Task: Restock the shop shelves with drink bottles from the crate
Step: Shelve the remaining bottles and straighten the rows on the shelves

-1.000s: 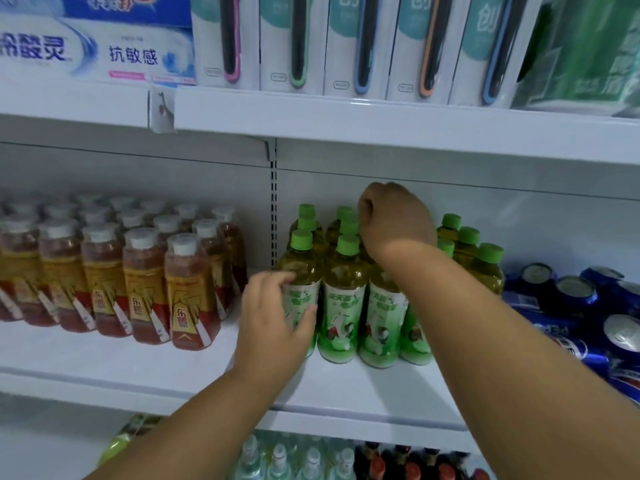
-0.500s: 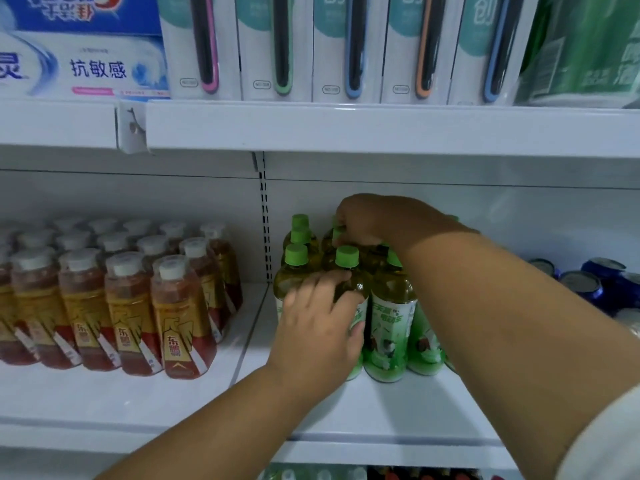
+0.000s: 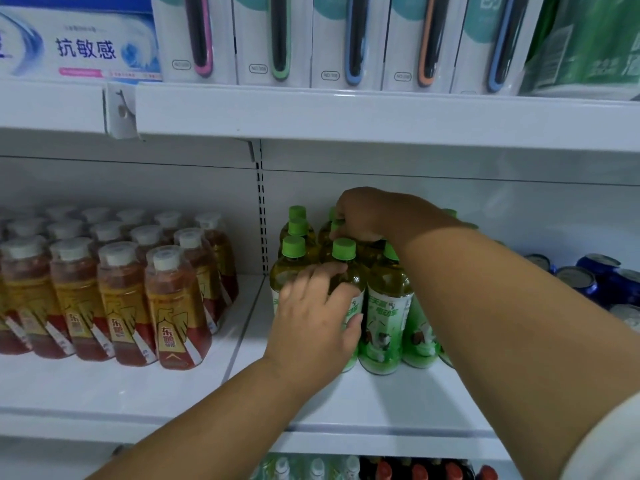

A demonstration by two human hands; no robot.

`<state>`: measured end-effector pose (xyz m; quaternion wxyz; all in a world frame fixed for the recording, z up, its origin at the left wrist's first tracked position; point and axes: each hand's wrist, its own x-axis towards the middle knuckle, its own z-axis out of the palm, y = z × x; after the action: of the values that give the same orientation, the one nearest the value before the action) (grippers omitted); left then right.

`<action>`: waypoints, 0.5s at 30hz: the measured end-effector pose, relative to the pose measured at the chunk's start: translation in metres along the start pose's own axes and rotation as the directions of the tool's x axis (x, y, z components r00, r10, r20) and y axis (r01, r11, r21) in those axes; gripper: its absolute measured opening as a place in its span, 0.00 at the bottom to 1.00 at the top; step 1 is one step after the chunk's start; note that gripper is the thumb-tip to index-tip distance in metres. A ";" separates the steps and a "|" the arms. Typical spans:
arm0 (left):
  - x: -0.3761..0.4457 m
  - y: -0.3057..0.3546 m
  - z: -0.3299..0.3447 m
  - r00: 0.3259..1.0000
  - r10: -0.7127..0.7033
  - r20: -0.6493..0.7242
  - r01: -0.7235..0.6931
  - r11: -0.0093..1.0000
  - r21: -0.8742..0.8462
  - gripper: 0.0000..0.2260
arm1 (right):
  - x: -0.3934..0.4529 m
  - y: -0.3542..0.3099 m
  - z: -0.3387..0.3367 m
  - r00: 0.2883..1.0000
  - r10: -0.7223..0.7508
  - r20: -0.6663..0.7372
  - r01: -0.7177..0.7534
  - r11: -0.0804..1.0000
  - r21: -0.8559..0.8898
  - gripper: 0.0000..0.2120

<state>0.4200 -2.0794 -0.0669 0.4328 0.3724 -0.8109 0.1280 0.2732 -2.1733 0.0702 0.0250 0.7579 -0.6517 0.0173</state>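
Both hands at the middle shelf (image 3: 381, 403), among green-capped drink bottles (image 3: 389, 306) standing upright in tight rows right of the slotted upright (image 3: 261, 220). Left hand (image 3: 315, 323) laid against the front bottles, fingers spread and nearly straight, pressing rather than wrapping. Right hand (image 3: 370, 216) reaching over the caps further back, fingers curled down onto a bottle top; appears to pinch it, though fingertips partly hidden. Crate not in view.

Progress, as a judgement: several rows already placed, this step a squaring-up or seating of a back bottle. Bare shelf in front of the group suggests room for more; remaining stock in the crate cannot be judged.

Surface: white painted shelf, smooth, level, with raised front lip. Left bay holds amber bottles with white caps (image 3: 176, 306), in neat files. Blue cans (image 3: 588, 278) to the right, behind the right forearm. Above, toothbrush packs (image 3: 349, 39) and a toothpaste box (image 3: 83, 46). Below, more bottle tops (image 3: 346, 467) just visible.
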 end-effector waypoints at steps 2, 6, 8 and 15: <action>0.000 0.001 0.000 1.000 -0.003 -0.008 0.003 1.000 0.001 0.14 | -0.002 0.001 0.001 1.000 0.000 0.000 0.000 1.000 0.003 0.17; -0.002 0.001 0.000 1.000 0.004 -0.026 -0.004 1.000 -0.003 0.14 | -0.005 0.000 0.003 1.000 0.008 -0.013 -0.008 1.000 0.013 0.16; -0.003 0.001 -0.001 1.000 0.012 -0.023 -0.012 1.000 -0.018 0.14 | -0.011 0.000 -0.003 0.999 0.040 -0.037 -0.037 0.997 0.060 0.17; -0.018 -0.010 -0.007 0.983 -0.098 -0.156 0.072 0.983 -0.166 0.11 | -0.063 -0.007 -0.005 0.920 0.050 -0.388 0.039 0.975 0.218 0.15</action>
<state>0.4377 -2.0739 -0.0783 0.5315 0.3591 -0.7636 0.0740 0.2708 -2.1100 0.0715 0.0703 0.7352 -0.6297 0.2408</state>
